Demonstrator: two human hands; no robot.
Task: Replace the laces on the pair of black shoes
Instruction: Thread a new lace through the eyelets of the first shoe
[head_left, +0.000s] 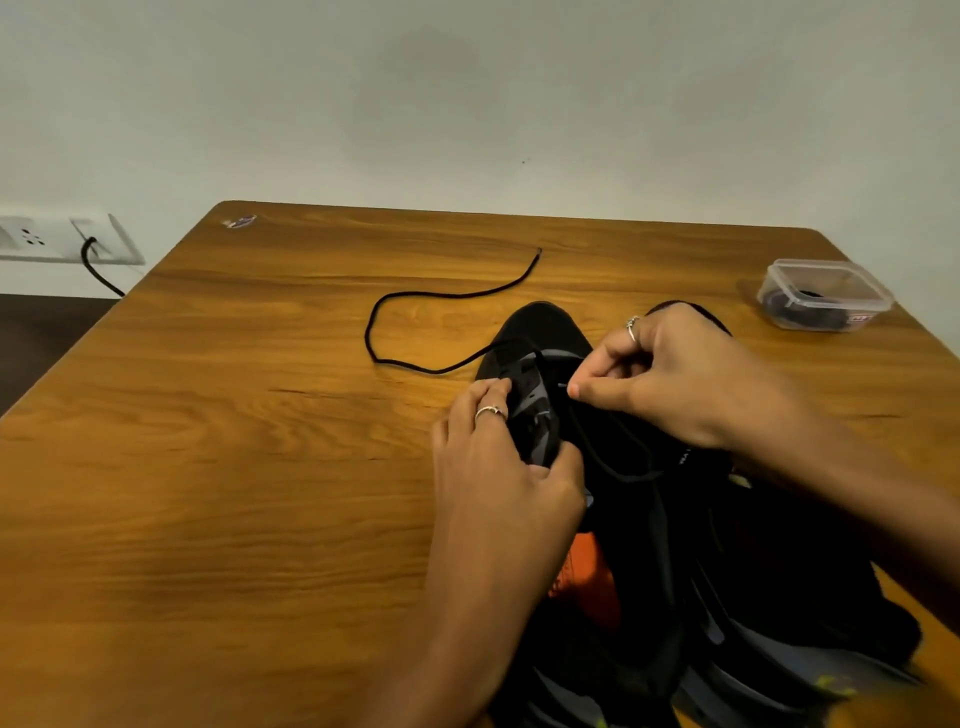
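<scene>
Wooden table (208, 467): shoe (540, 332) between hands (597, 405).

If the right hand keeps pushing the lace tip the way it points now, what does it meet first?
Likely the shoe's grey eyelet strip, just left of the right hand pinching the lace tip; beyond it, the left hand. Depth is unclear.

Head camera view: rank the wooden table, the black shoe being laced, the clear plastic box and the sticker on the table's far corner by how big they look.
1. Wooden table
2. Black shoe, partly covered by both hands
3. Clear plastic box, farther off, so it may look smaller than it is
4. Sticker
</scene>
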